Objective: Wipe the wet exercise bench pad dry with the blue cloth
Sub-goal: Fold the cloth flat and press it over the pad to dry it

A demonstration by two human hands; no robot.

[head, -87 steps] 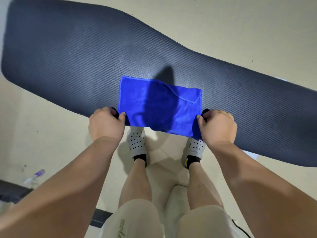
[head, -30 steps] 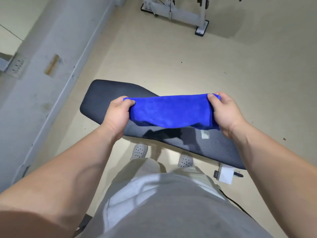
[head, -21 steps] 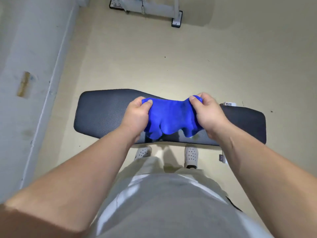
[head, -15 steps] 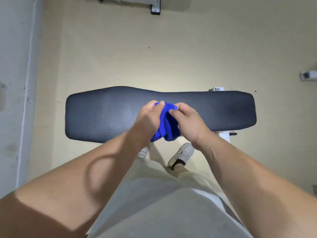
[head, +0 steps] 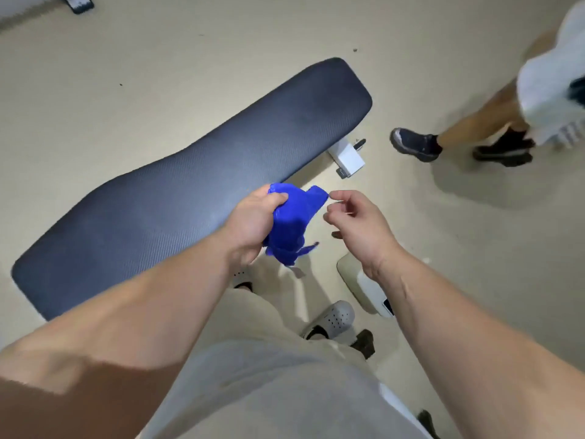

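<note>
Left hand (head: pixel 253 221) fisted around bunched blue cloth (head: pixel 292 221); right hand (head: pixel 354 223) beside, fingers loosely curled, empty.

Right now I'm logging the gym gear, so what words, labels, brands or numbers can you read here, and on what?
None can be read.
White bracket under the dark grey padded bench: a small dark mark, too blurred.
Beige device on the floor: its dark patch is too small.
Bunched blue cloth: a pale tag hanging below, illegible.
</note>
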